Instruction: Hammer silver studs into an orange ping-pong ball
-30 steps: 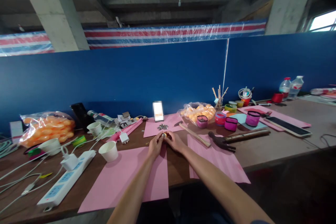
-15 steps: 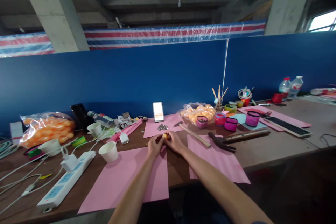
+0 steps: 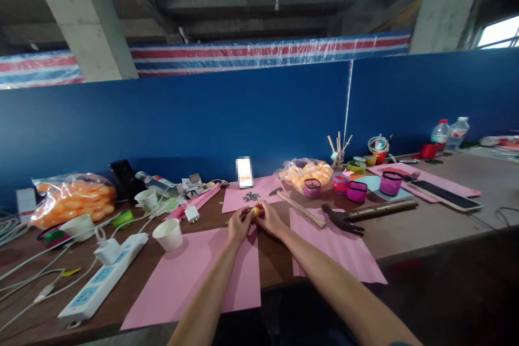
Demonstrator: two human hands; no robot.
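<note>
Between my fingertips is a small yellow-orange piece (image 3: 255, 212), too small to name. My left hand (image 3: 240, 224) pinches it from the left, my right hand (image 3: 270, 220) from the right, and fingers cover part of it. Both hands are over the brown table, at the top corner of a pink sheet (image 3: 194, 270). Just beyond them, a pile of small metal pieces (image 3: 251, 197) lies on another pink sheet (image 3: 233, 201). A small wooden-handled hammer (image 3: 302, 209) rests to the right of my right hand.
A claw hammer (image 3: 343, 221) lies farther right. Clear bags of orange pieces (image 3: 310, 173) stand behind and at left. A paper cup (image 3: 167, 234), a power strip (image 3: 103, 275) and cables occupy the left. Purple-edged containers (image 3: 357, 192) and a phone (image 3: 444, 195) are at right.
The yellow-orange piece has turned slightly between my fingers and more of it shows. My hands and arms stay in nearly the same place.
</note>
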